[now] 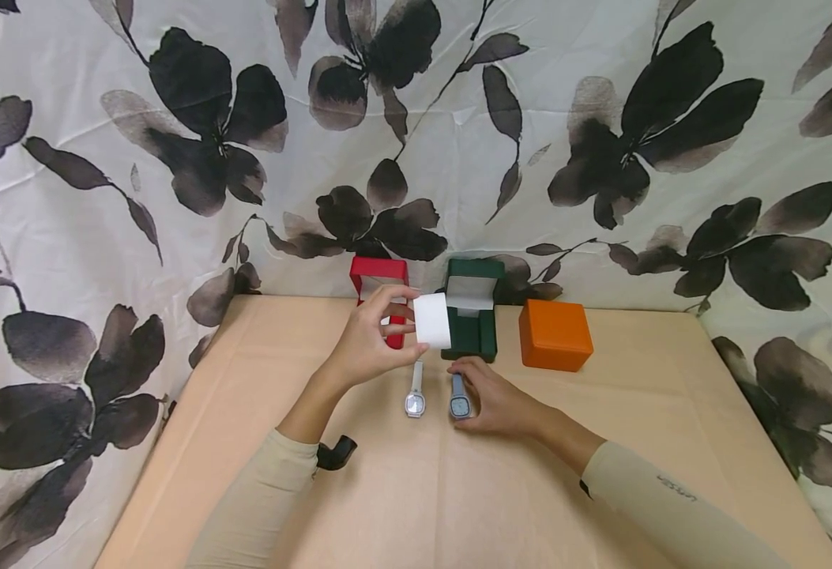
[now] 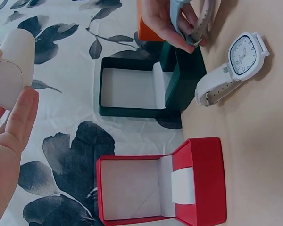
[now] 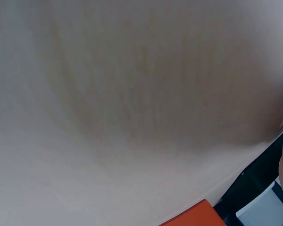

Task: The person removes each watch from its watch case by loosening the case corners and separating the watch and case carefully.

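Observation:
My left hand pinches a white watch cushion between thumb and fingers, raised in front of the boxes. In the left wrist view the cushion shows its rounded side and flat end. My right hand grips a blue watch by its strap, dial facing up. Between the hands a white watch lies on the table, its strap buckled in a loop. Behind them stands a lidded green watch box, opened up, with no cushion showing in its base.
An opened red watch box stands left of the green one, a white cushion in its base. To the right sits a closed orange box. A floral cloth hangs behind the beige table.

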Demonstrator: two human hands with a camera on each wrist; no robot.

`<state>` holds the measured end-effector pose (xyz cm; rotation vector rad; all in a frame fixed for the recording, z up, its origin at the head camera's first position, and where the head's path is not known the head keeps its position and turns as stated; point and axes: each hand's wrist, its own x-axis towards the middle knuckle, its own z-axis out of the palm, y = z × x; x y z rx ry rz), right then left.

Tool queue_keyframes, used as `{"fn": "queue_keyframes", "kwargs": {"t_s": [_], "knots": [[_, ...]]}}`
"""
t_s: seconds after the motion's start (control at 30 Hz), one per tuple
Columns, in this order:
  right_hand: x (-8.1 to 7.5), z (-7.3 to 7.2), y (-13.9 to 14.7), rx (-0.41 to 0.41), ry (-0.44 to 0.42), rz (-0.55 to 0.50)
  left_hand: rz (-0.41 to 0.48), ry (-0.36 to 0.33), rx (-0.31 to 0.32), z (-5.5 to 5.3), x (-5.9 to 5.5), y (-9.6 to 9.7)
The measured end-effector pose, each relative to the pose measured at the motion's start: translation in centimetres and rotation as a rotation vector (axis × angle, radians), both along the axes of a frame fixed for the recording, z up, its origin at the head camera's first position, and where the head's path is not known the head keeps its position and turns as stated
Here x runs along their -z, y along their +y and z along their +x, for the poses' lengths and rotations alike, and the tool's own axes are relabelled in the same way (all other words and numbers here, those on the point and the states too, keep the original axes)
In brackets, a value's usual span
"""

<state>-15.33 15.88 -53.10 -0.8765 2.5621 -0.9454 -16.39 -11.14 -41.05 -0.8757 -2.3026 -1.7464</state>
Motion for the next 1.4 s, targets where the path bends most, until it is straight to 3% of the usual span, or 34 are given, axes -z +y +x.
{"fn": "queue_keyframes", "kwargs": {"t_s": [0.33, 0.77, 1.4], "knots": [[-0.2, 1.5, -0.9, 0.057, -0.017, 0.060, -0.031, -0.009, 0.032, 0.8, -0.6, -0.8], [0.3, 1.4, -0.8, 0.041, 0.056, 0.132, -0.044, -0.013, 0.036, 0.7, -0.4, -0.8], [-0.4, 2.2, -1.0, 0.105, 0.148, 0.192, -0.073, -0.003, 0.042, 0.0, -0.4, -0.9]]}}
